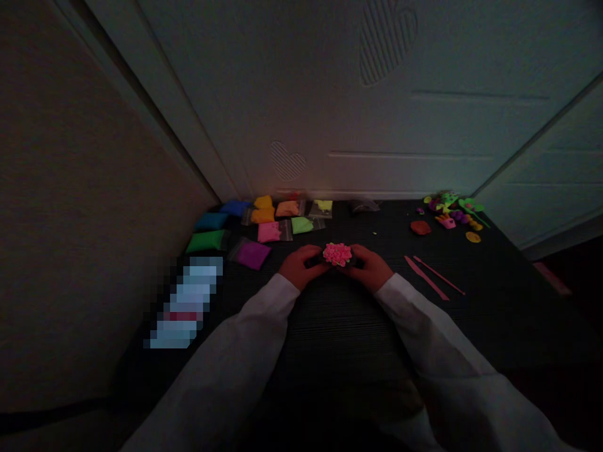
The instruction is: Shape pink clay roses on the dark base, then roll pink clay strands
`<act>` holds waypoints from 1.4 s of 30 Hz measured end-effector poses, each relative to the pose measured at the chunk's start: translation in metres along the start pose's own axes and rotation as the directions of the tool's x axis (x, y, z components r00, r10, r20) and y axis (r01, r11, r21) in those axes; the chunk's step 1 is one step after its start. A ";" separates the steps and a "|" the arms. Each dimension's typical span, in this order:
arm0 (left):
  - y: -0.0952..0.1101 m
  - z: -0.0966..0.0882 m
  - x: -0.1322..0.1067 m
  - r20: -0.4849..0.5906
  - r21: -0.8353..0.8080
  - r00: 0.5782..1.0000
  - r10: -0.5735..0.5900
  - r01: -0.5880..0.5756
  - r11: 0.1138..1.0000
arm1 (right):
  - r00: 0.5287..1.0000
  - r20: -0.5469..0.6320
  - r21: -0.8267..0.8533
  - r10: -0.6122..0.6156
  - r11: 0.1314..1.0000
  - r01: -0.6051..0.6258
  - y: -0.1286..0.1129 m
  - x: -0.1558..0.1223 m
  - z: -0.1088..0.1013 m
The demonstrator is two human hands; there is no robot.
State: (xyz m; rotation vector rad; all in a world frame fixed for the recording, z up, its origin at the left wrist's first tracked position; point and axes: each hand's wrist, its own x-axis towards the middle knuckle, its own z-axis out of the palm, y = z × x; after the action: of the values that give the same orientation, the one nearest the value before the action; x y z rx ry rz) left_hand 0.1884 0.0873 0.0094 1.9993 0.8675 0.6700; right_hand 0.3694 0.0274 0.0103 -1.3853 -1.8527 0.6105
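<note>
A cluster of small pink clay flowers, with bits of green at its edge, sits on a dark base between my two hands near the middle of the table. From the left, my left hand has its fingers curled round the base. My right hand grips the opposite side in the same way. The base is dark against the dark tabletop, so its exact shape is hard to make out. To the right of my right hand lie a pink clay knife and a thin pink modelling stick.
Several bags of coloured clay lie along the back left, with a purple bag nearest my left hand. A blurred-out bright screen is at left. Small clay pieces and a red lump are at back right, before a white panel.
</note>
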 end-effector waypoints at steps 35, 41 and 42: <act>0.035 0.011 -0.018 0.223 -0.935 0.920 -0.322 0.295 0.196 | 0.946 -0.263 -0.085 -0.191 0.981 0.174 -0.052 -0.020 -0.004; 0.037 0.010 -0.019 0.201 -0.915 0.932 -0.301 0.288 0.282 | 0.931 -0.217 -0.219 -0.292 0.945 0.245 -0.046 -0.021 0.001; 0.037 0.010 -0.019 0.203 -0.910 0.934 -0.296 0.291 0.296 | 0.929 -0.212 -0.230 -0.303 0.939 0.254 -0.046 -0.022 0.001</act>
State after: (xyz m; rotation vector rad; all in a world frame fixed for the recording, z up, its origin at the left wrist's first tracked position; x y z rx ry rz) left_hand 0.1960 0.0526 0.0330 0.7245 0.5794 0.7107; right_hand 0.3445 -0.0070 0.0375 -1.2237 -1.8987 0.1036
